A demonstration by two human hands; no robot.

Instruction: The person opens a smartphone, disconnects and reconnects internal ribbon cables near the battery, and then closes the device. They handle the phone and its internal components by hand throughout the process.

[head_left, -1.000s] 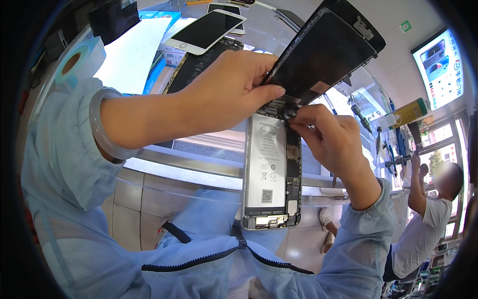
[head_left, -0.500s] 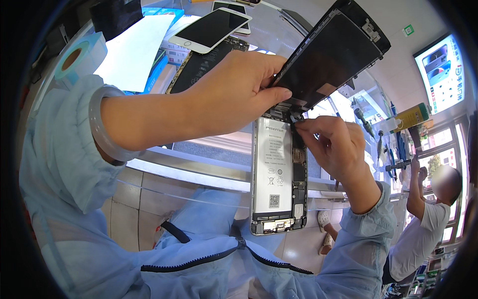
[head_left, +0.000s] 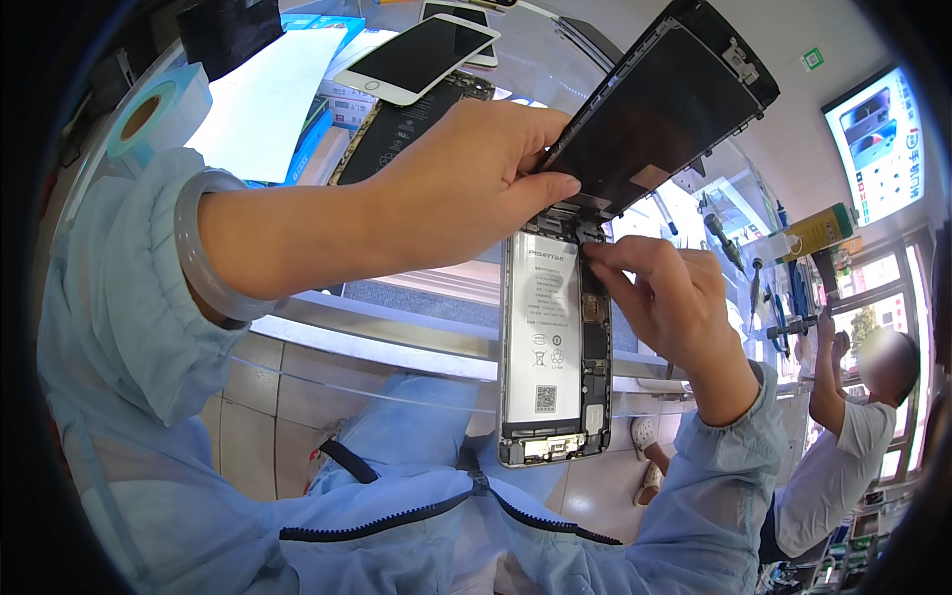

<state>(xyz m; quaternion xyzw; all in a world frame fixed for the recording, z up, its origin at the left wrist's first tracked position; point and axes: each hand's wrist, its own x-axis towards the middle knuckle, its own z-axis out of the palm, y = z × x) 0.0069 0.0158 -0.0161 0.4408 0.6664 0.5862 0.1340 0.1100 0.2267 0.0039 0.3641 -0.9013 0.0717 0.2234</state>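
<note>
An opened phone body (head_left: 595, 362) hangs below my hands, with a white battery (head_left: 543, 317) filling its left side. Its black screen panel (head_left: 654, 109) is swung up at a slant from the top end. My left hand (head_left: 501, 164) pinches the panel's lower left edge between thumb and fingers. At the body's upper right corner, close to the panel's hinge end, are the bent, closed fingertips of my right hand (head_left: 659, 288). Whatever small thing may sit between those fingertips is hidden.
A white phone (head_left: 418, 59) lies over another opened phone (head_left: 397, 134) on the counter. A roll of labels (head_left: 159, 114) stands at left beside a white sheet (head_left: 263, 104). Screwdrivers (head_left: 724, 238) and a yellow-green bottle (head_left: 818, 233) are at right. Another person (head_left: 843, 446) stands beyond.
My right fingertips have shifted slightly down from the connector area at the body's top. The left hand and the raised screen panel stay nearly as they were.
</note>
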